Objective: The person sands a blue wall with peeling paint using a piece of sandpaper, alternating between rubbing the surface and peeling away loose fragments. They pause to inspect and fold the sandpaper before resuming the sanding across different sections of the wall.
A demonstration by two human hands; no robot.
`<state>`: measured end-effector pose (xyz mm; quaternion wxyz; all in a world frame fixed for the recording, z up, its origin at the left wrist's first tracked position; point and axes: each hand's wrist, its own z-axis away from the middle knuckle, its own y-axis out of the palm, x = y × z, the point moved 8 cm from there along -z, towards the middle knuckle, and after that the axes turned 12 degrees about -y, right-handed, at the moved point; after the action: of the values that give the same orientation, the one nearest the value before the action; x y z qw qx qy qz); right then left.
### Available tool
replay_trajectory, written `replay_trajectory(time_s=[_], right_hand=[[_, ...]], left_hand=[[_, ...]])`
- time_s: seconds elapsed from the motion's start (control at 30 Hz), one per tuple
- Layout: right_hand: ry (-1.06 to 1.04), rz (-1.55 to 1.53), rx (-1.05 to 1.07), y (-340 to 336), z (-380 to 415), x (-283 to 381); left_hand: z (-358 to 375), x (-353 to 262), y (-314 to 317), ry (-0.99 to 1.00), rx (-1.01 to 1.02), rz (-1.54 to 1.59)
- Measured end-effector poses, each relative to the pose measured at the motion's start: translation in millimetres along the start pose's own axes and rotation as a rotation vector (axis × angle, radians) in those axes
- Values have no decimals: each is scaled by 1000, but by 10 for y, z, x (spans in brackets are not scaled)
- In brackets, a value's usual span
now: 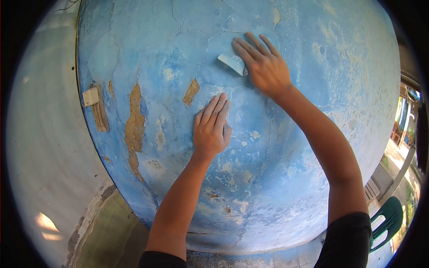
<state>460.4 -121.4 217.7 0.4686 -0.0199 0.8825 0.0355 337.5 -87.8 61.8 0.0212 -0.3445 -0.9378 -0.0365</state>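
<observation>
My right hand (267, 66) presses against the upper part of a blue, worn wall (304, 129), fingers pointing up and left. Under its palm and thumb side is a sheet of sandpaper (231, 64), pale on its back with faint lettering; its left end sticks out and lifts a little off the wall. The rest of the sheet is hidden by the hand. Lower and to the left, my left hand (212, 124) lies flat on the wall with fingers stretched upward and nothing in it. Pale scuffed paint surrounds its fingertips.
Bare brown patches (135, 129) show where paint has flaked off. A white switch box (90, 96) on a wooden strip (100, 115) is fixed near the wall's left edge. At lower right stands a green plastic chair (389, 219). A grey wall (44, 134) adjoins at left.
</observation>
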Motion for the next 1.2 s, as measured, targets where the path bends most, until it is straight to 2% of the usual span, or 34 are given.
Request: replay_trajectory(time_s=[0.07, 0.13, 0.2, 0.27, 0.33, 0.37, 0.43, 0.47, 0.53, 0.67, 0.73, 0.83, 0.97, 1.03, 1.17, 1.2], right_hand=[[114, 22, -20, 33, 15, -21], [77, 46, -38, 35, 58, 212], [-53, -88, -75, 3, 104, 468], [-102, -85, -111, -51, 105, 430], [11, 84, -10, -99, -4, 223], [11, 83, -14, -164, -66, 174], [97, 311, 21, -281, -141, 52], [95, 303, 23, -246, -152, 64], [73, 64, -80, -212, -177, 95], [72, -30, -40, 61, -2, 266], [94, -208, -54, -5, 197, 406], [118, -233, -26, -10, 390, 521], [121, -266, -99, 161, 119, 275], [258, -230, -174, 176, -104, 120], [333, -251, -236, 146, -3, 405], [268, -288, -188, 126, 79, 532]], left_hand=[[14, -3, -5, -2, 8, 0], [12, 10, 7, -6, 7, -5], [21, 26, 21, -5, -7, -8], [38, 18, 10, -4, -8, -4], [2, 11, 1, 5, -16, -4], [6, 5, 1, 0, -14, -3], [20, 16, 4, -13, -8, -4], [25, 17, 6, -7, -16, -4], [16, 16, 12, 4, -21, -2], [29, 10, 4, -6, -18, -15], [60, 4, 1, -3, -10, -18], [84, 17, -30, 7, -19, -13], [109, 31, 19, -1, 10, -29], [125, 53, 27, -1, 8, -29], [310, 54, -8, -49, 152, -63], [353, 69, -3, -65, 225, -92]])
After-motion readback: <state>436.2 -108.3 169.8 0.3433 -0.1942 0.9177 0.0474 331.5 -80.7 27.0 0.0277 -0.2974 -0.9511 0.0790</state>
